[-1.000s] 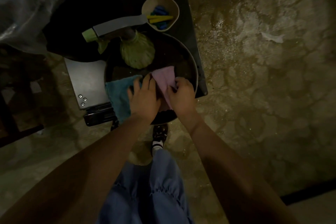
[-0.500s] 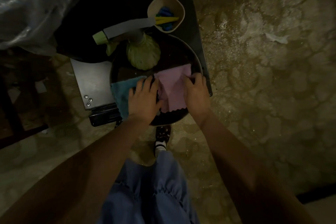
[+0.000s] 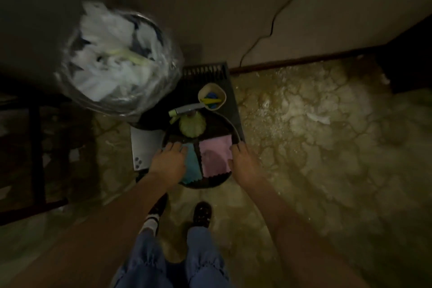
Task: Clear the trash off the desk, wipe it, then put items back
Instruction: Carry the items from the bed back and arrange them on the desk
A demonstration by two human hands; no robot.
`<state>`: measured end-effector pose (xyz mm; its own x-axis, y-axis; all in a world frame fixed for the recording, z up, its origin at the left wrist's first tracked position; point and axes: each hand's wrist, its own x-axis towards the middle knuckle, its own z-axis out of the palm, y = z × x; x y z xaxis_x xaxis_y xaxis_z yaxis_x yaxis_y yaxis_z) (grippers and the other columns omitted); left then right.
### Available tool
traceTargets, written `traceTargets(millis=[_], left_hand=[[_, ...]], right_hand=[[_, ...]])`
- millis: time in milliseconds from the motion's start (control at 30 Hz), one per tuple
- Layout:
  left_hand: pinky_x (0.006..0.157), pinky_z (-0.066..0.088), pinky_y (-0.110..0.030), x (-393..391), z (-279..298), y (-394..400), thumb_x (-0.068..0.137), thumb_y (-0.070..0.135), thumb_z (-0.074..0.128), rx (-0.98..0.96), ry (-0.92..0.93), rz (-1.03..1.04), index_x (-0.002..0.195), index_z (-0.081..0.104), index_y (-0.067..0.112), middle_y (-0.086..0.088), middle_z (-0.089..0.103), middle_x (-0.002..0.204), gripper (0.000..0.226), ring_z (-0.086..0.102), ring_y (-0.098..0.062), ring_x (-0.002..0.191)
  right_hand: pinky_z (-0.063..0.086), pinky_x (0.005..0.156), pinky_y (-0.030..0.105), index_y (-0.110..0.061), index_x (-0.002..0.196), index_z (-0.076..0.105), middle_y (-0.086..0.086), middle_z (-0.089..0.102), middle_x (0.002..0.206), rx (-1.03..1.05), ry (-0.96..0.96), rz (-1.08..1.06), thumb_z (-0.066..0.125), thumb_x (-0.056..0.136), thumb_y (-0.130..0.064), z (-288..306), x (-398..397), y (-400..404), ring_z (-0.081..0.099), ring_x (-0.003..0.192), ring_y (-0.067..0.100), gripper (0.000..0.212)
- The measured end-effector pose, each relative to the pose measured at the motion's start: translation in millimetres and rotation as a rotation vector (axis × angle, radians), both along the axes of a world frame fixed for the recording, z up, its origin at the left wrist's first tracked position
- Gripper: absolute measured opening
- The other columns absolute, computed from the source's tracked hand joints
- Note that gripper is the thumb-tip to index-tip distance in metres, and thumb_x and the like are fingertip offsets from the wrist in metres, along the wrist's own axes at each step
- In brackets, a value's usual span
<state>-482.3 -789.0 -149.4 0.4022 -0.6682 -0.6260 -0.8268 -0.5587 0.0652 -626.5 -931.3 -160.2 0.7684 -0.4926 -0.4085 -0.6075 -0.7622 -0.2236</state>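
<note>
Clear plastic bag (image 3: 117, 63) full of white crumpled trash sits well up-left of your hands, blurred, w/ a yellowish strip in it. Dark frame (image 3: 35, 147) runs along the far left edge, too dim to read. Grey flat panel (image 3: 146, 148) lies just left of your left hand (image 3: 168, 164), partly under the round dark tray (image 3: 230, 124). Your left hand rests at the tray's left rim, fingers spread fwd over the edge of the teal cloth (image 3: 192, 161); whether it's gripping the rim or just resting, can't tell in this light. Teal cloth lies flat in the tray right beside that hand, its zigzag lower edge showing near your wrist. Pink cloth (image 3: 215, 156) lies flat btwn your two hands, touching the teal one along a seam-like gap, also w/ a zigzag lower edge. Above both cloths, on the tray's far part, stands a green spray bottle (image 3: 191, 124), its grey trigger head (image 3: 187, 109) pointing left. Just beyond that, a beige cup (image 3: 222, 94) holds blue and yellow bits. All of this sits on a black slatted surface (image 3: 205, 71). Your right hand (image 3: 244, 163) is at the tray's right rim, fingers at the pink cloth's right edge; grip on the rim also can't be told. Below your hands: two dark shoes (image 3: 202, 214) and blue trouser legs (image 3: 203, 259) on a mottled floor (image 3: 315, 147). A black cable (image 3: 273, 21) runs down the wall up-right of your right hand.
</note>
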Motion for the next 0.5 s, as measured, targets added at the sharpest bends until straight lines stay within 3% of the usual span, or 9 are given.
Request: traceTargets(millis=[67,133,233,367,500], left_hand=[[0.101,0.031,-0.032,-2.6,40.0,15.0,0.098,0.026,0.038,-0.039,-0.016,0.086,0.145,0.026,0.017,-0.004,0.034,0.144,0.049,0.034,-0.021,0.130],[0.099,0.032,-0.031,-5.1,76.2,36.1,0.098,0.026,0.039,-0.074,-0.031,0.175,0.142,0.031,0.018,-0.004,0.038,0.141,0.045,0.036,-0.019,0.129],[0.097,0.036,-0.031,-2.4,121.0,77.4,0.096,0.028,0.042,-0.108,-0.092,0.312,0.135,0.037,0.016,-0.004,0.042,0.137,0.042,0.040,-0.021,0.127],[0.100,0.036,-0.035,11.6,173.4,148.9,0.095,0.032,0.046,-0.175,-0.155,0.518,0.135,0.039,0.017,-0.003,0.043,0.137,0.043,0.041,-0.021,0.127],[0.103,0.035,-0.039,20.6,209.8,240.7,0.094,0.036,0.046,-0.238,-0.240,0.674,0.136,0.039,0.018,-0.003,0.045,0.135,0.046,0.040,-0.022,0.127]], right_hand=[[0.033,0.100,0.033,-0.004,0.132,0.043,0.016,0.044,0.134,-0.005,0.052,0.095,0.050,0.091,-0.002,35.9,8.1,11.7,0.041,0.124,0.027,0.042],[0.028,0.106,0.031,-0.004,0.137,0.037,0.013,0.039,0.140,0.009,0.066,0.154,0.053,0.091,-0.009,71.3,17.9,33.6,0.036,0.130,0.026,0.049],[0.042,0.089,0.028,-0.007,0.114,0.056,0.010,0.056,0.115,-0.081,-0.070,0.265,0.071,0.078,-0.020,116.7,40.9,70.0,0.054,0.108,0.024,0.041],[0.033,0.095,0.033,-0.008,0.120,0.045,0.012,0.044,0.124,0.001,-0.142,0.504,0.044,0.096,-0.014,164.7,75.8,134.8,0.039,0.119,0.027,0.025],[0.033,0.094,0.033,-0.007,0.122,0.047,0.012,0.045,0.126,-0.047,-0.248,0.715,0.043,0.097,-0.018,198.7,117.6,204.9,0.040,0.117,0.027,0.028]])
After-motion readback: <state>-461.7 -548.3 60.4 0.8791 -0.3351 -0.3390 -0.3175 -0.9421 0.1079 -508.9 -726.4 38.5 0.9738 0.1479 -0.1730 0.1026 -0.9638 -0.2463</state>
